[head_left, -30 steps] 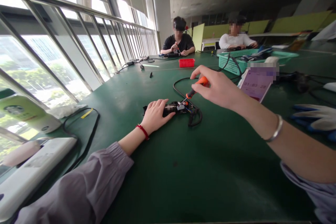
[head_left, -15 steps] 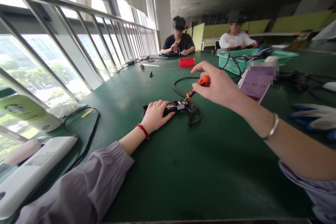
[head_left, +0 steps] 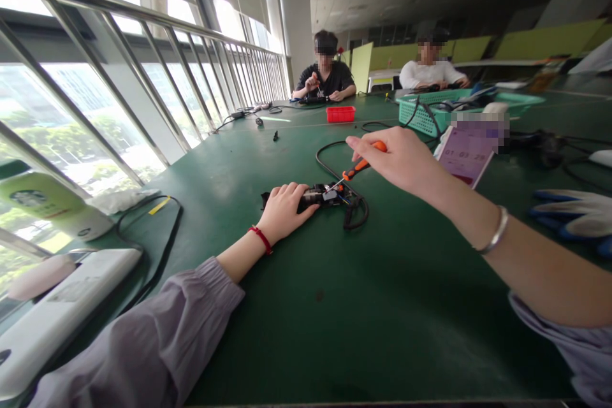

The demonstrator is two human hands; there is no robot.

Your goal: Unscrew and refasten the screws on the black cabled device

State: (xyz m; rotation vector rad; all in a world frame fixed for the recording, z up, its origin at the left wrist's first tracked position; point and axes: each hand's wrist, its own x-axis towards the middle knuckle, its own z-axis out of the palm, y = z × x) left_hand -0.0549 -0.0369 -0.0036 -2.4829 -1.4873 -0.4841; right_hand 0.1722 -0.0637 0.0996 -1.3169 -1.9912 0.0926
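Note:
My left hand (head_left: pixel 285 209) is wrapped over a black, opened-up electrical device (head_left: pixel 313 199), pressing it against the green table (head_left: pixel 296 325). Wires and inner parts show at the device's right end, where a black cable (head_left: pixel 356 224) loops round. In my right hand (head_left: pixel 399 156) is an orange-and-black screwdriver (head_left: pixel 359 166), gripped by its handle and slanting down to the left. Its tip meets the exposed part of the device; the exact contact point is too small to make out.
A small red bin (head_left: pixel 340 115) and a teal basket (head_left: pixel 428 111) of parts stand farther back. Right of me are a propped phone (head_left: pixel 466 153) and work gloves (head_left: pixel 574 213). A green bottle (head_left: pixel 52 201) and a white case (head_left: pixel 71 306) sit left. Two people work across the table.
My right hand has turned on the screwdriver, its fingers now closed together round the handle instead of spread. The screwdriver leans lower. My left hand and the device have stayed put.

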